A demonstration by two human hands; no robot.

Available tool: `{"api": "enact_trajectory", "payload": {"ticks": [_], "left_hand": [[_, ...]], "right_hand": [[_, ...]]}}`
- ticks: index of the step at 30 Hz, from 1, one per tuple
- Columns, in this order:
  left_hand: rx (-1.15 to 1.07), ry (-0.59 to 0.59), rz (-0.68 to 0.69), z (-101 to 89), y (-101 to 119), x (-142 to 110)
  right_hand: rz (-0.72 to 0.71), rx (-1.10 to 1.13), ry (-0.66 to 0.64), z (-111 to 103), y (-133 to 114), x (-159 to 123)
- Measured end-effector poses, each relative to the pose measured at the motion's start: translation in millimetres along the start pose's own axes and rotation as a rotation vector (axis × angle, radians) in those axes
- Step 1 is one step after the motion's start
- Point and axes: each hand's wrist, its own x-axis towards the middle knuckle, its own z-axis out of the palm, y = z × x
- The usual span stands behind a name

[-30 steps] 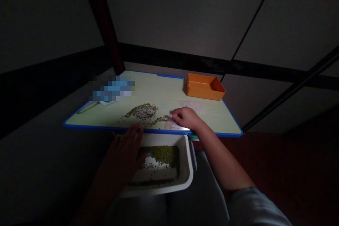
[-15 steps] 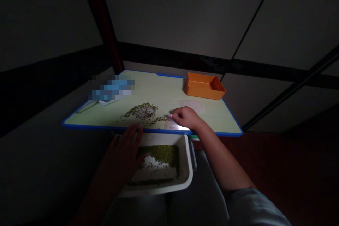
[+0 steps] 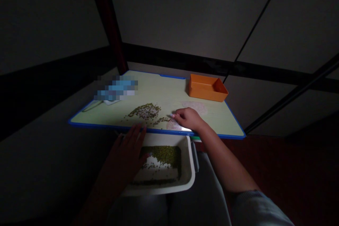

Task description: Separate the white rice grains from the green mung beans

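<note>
A big grey wall (image 3: 180, 17) stands behind everything, and it is dark. In front of it is a pale yellow desk (image 3: 159, 90) with a blue edge. A white tub (image 3: 192, 169) is just below the near edge of the desk, over the person's grey legs (image 3: 209, 180). An orange box (image 3: 208, 93) sits at the far right corner of the desk. A blurry blue thing (image 3: 119, 87) is at the left side; I cannot tell what it is.

The left hand (image 3: 127, 152) is over the left side of the tub. Its fingers are open and a bit apart, and they reach to the desk's edge. The right hand (image 3: 189, 118) rests on the desk with its fingers curled in. Its thumb and pointing finger are close together, but I cannot tell if they pinch anything.

A heap of little green seeds (image 3: 166, 153) lies in the tub. A smaller pile of brown and green seeds (image 3: 147, 107) lies on the desk, and a thin trail of it goes toward the right hand's fingertips.
</note>
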Motion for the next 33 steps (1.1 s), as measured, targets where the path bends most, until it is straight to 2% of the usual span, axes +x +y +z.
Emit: {"api": "enact_trajectory", "payload": {"ticks": [6, 11, 18, 21, 26, 33], "left_hand": [[-0.027, 0.039, -0.044, 2.7, -0.5, -4.1], [-0.053, 0.021, -0.056, 1.0, -0.9, -6.2], [-0.072, -0.011, -0.062, -4.8, -2.5, -4.6], [-0.086, -0.007, -0.073, -4.0, -1.7, -5.1], [-0.118, -0.012, -0.098, -2.8, -1.0, -6.3], [-0.13, -0.007, -0.09, -3.9, -3.0, -7.1]], "right_hand": [[0.036, -0.118, 0.022, 0.4, -12.7, 1.7], [0.052, -0.16, 0.036, 4.1, -22.6, 4.2], [0.024, -0.052, 0.017, 4.9, -21.4, 4.4], [0.024, -0.019, 0.06, 3.3, -18.2, 3.9], [0.116, -0.12, 0.117, 2.0, -20.8, 8.3], [0.11, -0.194, 0.086, 5.1, -32.2, 16.3]]}}
